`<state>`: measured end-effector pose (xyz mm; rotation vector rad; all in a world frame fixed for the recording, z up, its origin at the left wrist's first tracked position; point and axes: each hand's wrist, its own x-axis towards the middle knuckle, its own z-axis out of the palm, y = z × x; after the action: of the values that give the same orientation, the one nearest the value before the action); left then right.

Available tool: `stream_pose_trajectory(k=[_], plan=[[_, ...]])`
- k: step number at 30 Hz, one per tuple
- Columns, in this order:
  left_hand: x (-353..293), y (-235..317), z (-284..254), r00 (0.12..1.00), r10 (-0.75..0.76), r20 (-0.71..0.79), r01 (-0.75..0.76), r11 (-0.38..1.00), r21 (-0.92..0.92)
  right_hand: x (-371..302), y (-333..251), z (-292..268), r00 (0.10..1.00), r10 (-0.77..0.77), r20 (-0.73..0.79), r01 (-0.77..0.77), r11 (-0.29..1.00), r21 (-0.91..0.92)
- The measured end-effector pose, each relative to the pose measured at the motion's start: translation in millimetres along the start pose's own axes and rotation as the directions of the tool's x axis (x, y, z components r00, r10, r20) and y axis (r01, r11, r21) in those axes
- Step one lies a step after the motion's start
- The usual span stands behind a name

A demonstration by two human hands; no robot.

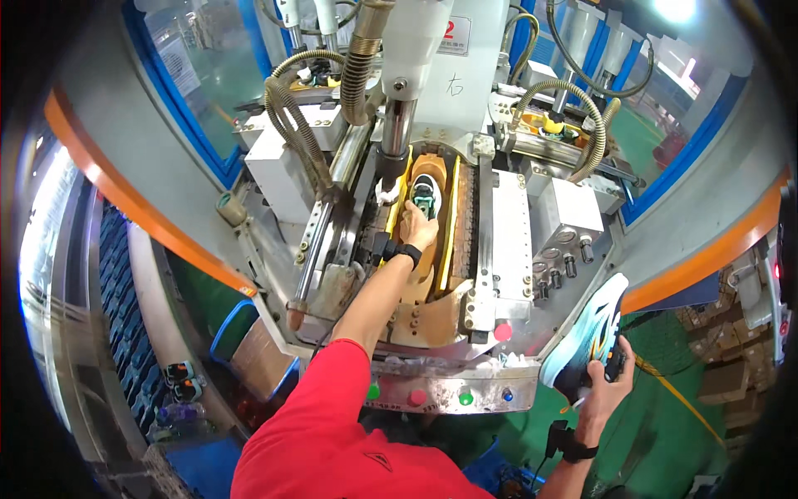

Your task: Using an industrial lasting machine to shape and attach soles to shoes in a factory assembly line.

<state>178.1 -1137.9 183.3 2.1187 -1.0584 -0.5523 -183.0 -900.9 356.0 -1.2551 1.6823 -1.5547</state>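
Observation:
In the middle of the machine, a dark shoe with a white toe and green trim point(425, 193) lies in a long tan mould point(429, 165), its toe pointing away from me. My left hand point(419, 225) reaches in over the mould, its fingers closed on the near end of that shoe. Out to the right, beside the machine's front edge, my right hand point(609, 384) grips a second sneaker point(579, 337) at its dark opening. This one is held up on end, with a pale blue and white side and thick sole showing. The left fingertips are partly hidden.
Yellow-edged side plates point(454, 224) flank the mould, with a metal cylinder point(396, 133) at its upper left. A front panel with coloured buttons point(449, 394) faces me. White valve boxes point(568, 214) stand right; a conveyor point(125, 299) runs at far left.

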Motion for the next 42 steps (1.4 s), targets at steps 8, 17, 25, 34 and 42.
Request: stream_pose_trajectory(k=[8, 17, 25, 34, 42], plan=[[-78.2, -4.9, -112.0, 0.808, -0.143, 0.572, 0.568, 0.446, -0.691, 139.5, -32.9, 128.5, 0.897, -0.123, 0.425, 0.242, 0.941, -0.238], [-273.2, -108.7, -278.7, 0.888, -0.182, 0.422, 0.46, 0.336, -0.822, 124.0, -12.1, 407.0, 0.732, 0.169, 0.66, 0.416, 0.655, -0.631], [-393.4, -163.0, -342.8, 0.817, -0.568, -0.1, 0.087, 0.293, -0.952, 75.6, 75.9, 467.3, 0.822, -0.046, 0.567, 0.476, 0.602, -0.641], [-462.2, -146.5, -295.9, 0.706, -0.707, -0.054, 0.077, 0.153, -0.985, -139.2, 7.0, 263.8, 0.26, -0.482, 0.837, 0.711, 0.682, 0.172], [-503.1, -117.3, -263.6, 0.736, -0.677, -0.014, 0.185, 0.221, -0.958, -247.4, 207.4, 261.1, 0.012, -0.405, 0.914, 0.669, 0.682, 0.293]])
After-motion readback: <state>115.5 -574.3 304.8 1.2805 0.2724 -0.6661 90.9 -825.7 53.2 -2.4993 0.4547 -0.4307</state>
